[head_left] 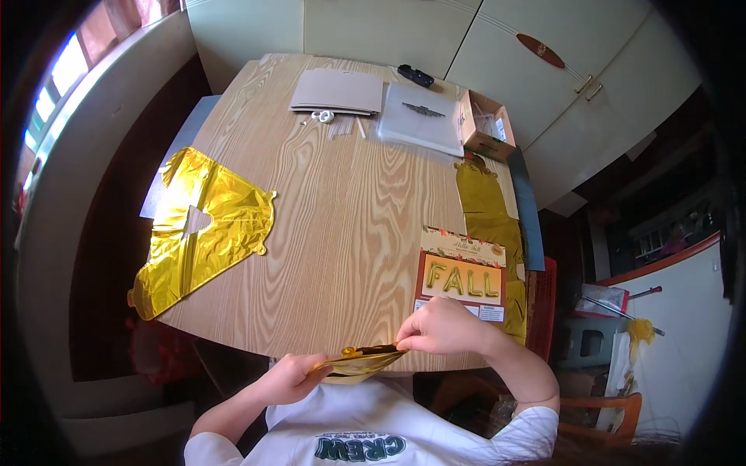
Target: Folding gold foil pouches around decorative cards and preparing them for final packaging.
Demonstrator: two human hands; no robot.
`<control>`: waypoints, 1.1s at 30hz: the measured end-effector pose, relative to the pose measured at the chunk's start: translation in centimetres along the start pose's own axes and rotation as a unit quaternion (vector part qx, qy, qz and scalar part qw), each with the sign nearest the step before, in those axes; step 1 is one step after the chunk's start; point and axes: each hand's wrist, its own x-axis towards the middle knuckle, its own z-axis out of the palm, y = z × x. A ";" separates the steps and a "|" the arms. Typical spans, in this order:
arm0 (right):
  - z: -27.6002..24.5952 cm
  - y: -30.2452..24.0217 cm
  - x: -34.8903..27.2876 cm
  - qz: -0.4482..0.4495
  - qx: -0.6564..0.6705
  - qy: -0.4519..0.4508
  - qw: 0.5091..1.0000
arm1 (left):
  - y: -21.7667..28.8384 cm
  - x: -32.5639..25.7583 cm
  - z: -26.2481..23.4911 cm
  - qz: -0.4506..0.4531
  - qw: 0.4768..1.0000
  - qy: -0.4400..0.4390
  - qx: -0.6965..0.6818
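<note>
Wooden table (342, 233); gold foil balloon (203, 229)

The folded foil balloon (364, 359) is shiny gold, like the flat foil letter balloon (203, 229) and the crumpled foil strip (491, 221). The worktop (350, 210) shows pale wood grain. The package card (461, 276) is orange-red with gold letters. The cardboard sheets (339, 92) are grey-brown, and the small box (488, 124) is brown.
</note>
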 end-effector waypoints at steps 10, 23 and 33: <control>1.4 0.5 -0.4 -0.009 -0.030 0.049 0.998 | 0.0 0.1 0.4 0.010 1.000 -0.004 0.010; -0.1 1.2 -0.3 0.057 0.178 -0.039 0.982 | 0.1 0.1 0.8 0.034 0.999 0.025 0.020; -0.7 4.0 0.9 0.075 0.329 -0.184 0.923 | 0.2 0.1 0.8 0.047 0.998 0.029 0.023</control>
